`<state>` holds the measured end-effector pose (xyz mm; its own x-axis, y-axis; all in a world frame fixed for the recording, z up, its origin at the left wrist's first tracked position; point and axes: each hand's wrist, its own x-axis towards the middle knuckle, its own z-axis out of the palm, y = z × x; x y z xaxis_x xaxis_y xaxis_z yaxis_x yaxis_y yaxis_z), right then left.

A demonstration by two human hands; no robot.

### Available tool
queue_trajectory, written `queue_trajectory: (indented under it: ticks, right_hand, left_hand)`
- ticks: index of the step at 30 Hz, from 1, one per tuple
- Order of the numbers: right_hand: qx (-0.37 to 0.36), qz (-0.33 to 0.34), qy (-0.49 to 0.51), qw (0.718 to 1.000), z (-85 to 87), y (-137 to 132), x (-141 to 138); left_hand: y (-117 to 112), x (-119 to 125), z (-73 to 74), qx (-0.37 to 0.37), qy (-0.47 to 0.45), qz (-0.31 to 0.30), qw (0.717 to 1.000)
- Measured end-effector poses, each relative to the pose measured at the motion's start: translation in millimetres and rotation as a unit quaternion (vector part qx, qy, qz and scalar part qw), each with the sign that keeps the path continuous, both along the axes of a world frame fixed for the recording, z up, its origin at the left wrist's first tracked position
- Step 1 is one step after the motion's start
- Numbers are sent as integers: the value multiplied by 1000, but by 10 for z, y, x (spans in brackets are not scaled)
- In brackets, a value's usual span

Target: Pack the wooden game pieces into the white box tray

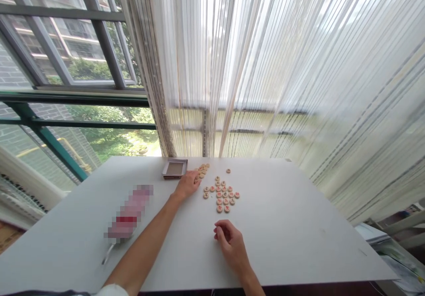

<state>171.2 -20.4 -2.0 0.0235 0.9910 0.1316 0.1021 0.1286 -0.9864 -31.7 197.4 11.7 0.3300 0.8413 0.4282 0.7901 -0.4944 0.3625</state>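
My left hand (pixel 188 184) reaches to the far side of the table, its fingers stretched out and touching the edge of a loose pile of xiangqi pieces (pixel 203 171). No piece shows lifted in it. My right hand (pixel 230 243) rests near the front with its fingers curled in, and nothing visible in them. Beyond it lie several round wooden xiangqi pieces (pixel 219 195), face up with red or dark characters, set close together in rows. One single piece (pixel 228 171) lies apart, farther back.
A shallow open box (pixel 175 169) stands at the table's back edge, left of the pile. A blurred pinkish object (pixel 129 214) lies on the left of the white table (pixel 292 234). A sheer curtain (pixel 259 65) and a window (pixel 66 43) rise behind.
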Motion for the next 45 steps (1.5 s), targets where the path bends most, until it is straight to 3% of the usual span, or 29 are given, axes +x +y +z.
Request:
queue_trajectory:
  ticks: [7, 16, 24, 30, 35, 42, 45]
  right_hand:
    - [4, -4, -6, 1000, -8, 13, -5]
    - [3, 5, -16, 1000, -4, 5, -2]
    - [7, 1, -23, 1000, 21, 0, -3]
    - [14, -15, -13, 1000, 57, -12, -16]
    - [10, -13, -1, 1000, 62, -12, -2]
    - [-1, -21, 36, 999, 35, -3, 12]
    - [6, -29, 42, 999, 44, -1, 12]
  left_hand:
    - [-8, 157, -70, 21, 80, -20, 996]
    - [-63, 38, -25, 28, 116, -40, 992]
    - [-67, 105, 105, -2, 66, -55, 996]
    - [-69, 215, 313, -57, -55, -114, 990]
    - [-385, 258, 375, -135, -189, -161, 959]
    - [-1118, 171, 243, -232, -290, -206, 905]
    - [-1367, 157, 170, -296, -355, -210, 861]
